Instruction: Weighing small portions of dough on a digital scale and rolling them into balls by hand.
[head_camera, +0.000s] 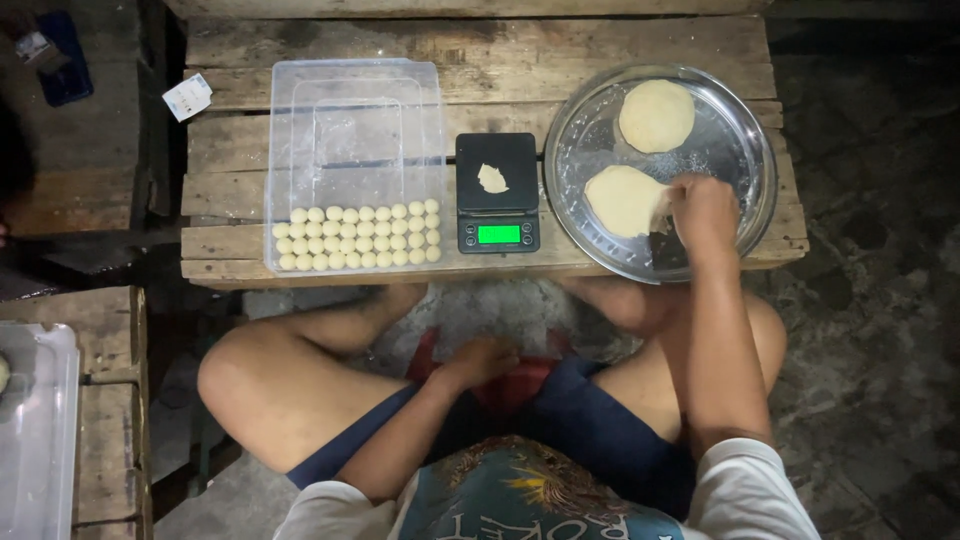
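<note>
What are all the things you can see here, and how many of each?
Wooden table: one, weathered brown, in the middle.
Plastic tray: one, clear, left on the table.
Dough balls: about thirty, pale cream, three rows at the tray's near edge.
Scale: one, black with a lit green screen, centre.
Dough scrap: one, pale, on the scale.
Metal plate: one, round, silver, right on the table.
Dough discs: two, cream, on the plate.
Second tray: one, clear, lower left.
Left hand: one, resting in the lap.
Right hand: one, pinching the nearer disc.
</note>
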